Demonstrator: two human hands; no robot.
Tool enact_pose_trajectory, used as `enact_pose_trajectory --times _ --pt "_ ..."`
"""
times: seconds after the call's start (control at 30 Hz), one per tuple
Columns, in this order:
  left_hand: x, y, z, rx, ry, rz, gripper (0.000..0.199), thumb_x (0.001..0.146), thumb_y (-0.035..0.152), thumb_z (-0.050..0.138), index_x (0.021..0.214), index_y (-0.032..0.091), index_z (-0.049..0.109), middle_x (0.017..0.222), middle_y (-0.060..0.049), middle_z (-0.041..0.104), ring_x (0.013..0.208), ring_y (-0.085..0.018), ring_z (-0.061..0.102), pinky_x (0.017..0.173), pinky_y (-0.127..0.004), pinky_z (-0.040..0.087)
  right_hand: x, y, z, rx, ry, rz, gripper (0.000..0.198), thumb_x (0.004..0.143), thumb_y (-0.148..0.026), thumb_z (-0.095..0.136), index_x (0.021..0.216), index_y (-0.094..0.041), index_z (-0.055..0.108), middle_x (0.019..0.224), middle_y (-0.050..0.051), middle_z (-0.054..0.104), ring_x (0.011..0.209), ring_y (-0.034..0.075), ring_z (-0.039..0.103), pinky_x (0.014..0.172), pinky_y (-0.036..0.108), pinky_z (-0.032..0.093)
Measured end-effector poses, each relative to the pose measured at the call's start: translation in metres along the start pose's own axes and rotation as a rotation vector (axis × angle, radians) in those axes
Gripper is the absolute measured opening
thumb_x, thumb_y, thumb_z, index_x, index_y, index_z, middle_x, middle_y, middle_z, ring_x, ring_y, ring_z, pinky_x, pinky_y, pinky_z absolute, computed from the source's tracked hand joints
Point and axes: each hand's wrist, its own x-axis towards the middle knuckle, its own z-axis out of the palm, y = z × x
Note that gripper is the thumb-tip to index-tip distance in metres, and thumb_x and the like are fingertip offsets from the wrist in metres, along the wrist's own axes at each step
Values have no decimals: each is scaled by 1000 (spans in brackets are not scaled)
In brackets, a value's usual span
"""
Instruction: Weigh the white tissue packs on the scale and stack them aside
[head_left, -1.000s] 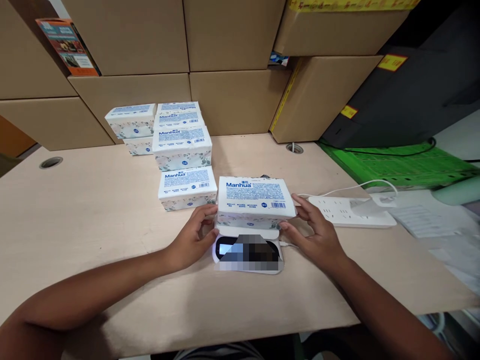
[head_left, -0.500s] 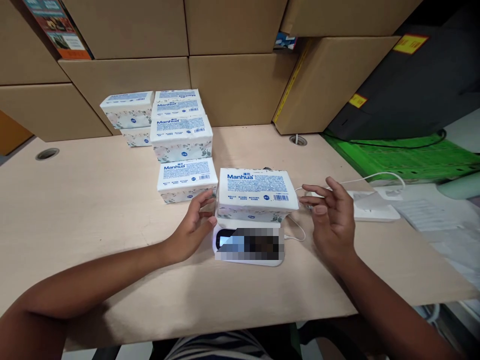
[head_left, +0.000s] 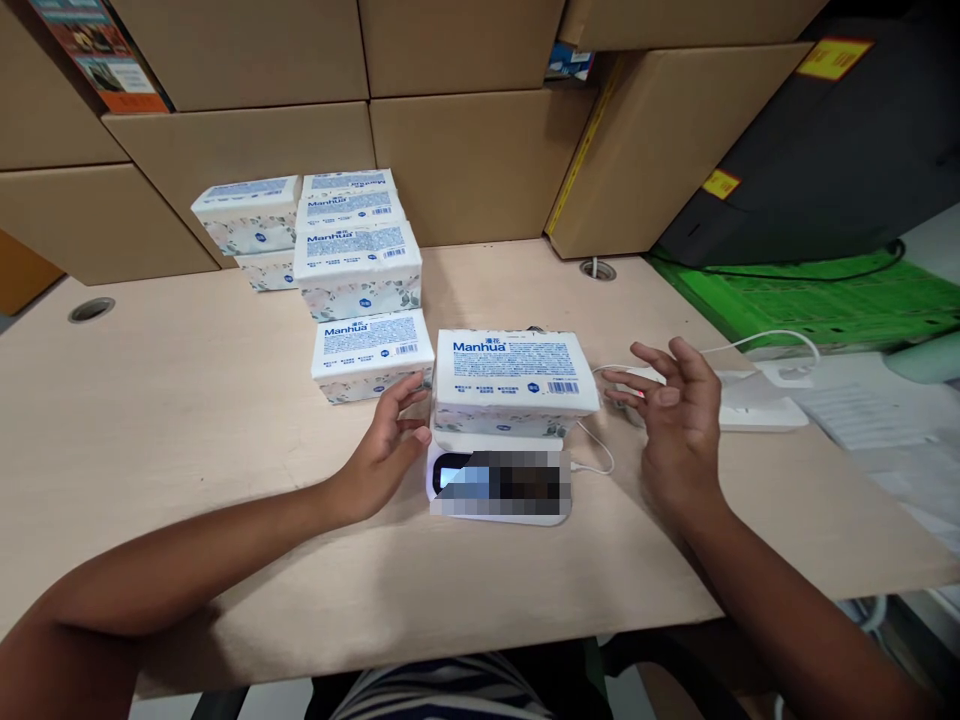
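The white pack (head_left: 517, 382) is blue-lettered and floral-patterned.

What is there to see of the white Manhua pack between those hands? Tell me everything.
The white rectangular pack, seemingly in plastic film, has blue Manhua lettering and a barcode on top, and a floral pattern along its front side. It rests flat on a white, round-cornered electronic device. The bare left hand is close to its left side, contact unclear; the open, bare right hand is apart.

Pack (head_left: 517, 372) on scale (head_left: 466, 484), boxes (head_left: 480, 165) behind
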Motion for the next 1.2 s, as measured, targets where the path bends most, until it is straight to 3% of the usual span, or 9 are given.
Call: enact_pose_trajectory --times 0.17,0.37,0.63,1.2 --pt "-1 3 0 -25 -29 -35 61 106 42 68 163 42 46 174 -6 44 166 -42 34 125 -72 49 -1 3 -1 8 -24 -25 51 106 -62 58 155 -52 49 156 7 61 117 29 77 99 54 64" --pt "-1 7 -1 -29 -83 -65 59 110 48 63 165 43 40 180 -6 34 169 -41 28 129 -74 42 -1 3 -1 -20 -34 -44 57 105 -64 57 158 -48 46 155 9 61 113 30 78 99 56 64" --pt "-2 7 -1 -29 -102 -78 59 110 51 61 164 44 38 181 -6 32 168 -39 32 132 -74 36 0 1 -3 -28 -56 -47 55 107 -61 55 159 -45 45 157 10 61 114 32 78 104 58 64" --pt "-1 8 0 -20 -108 -54 55 111 50 61 162 42 43 181 -5 34 166 -38 37 132 -70 38 1 4 -2 -41 -34 -45 57 104 -64 61 154 -40 50 149 13 67 109 28 80 103 57 64"
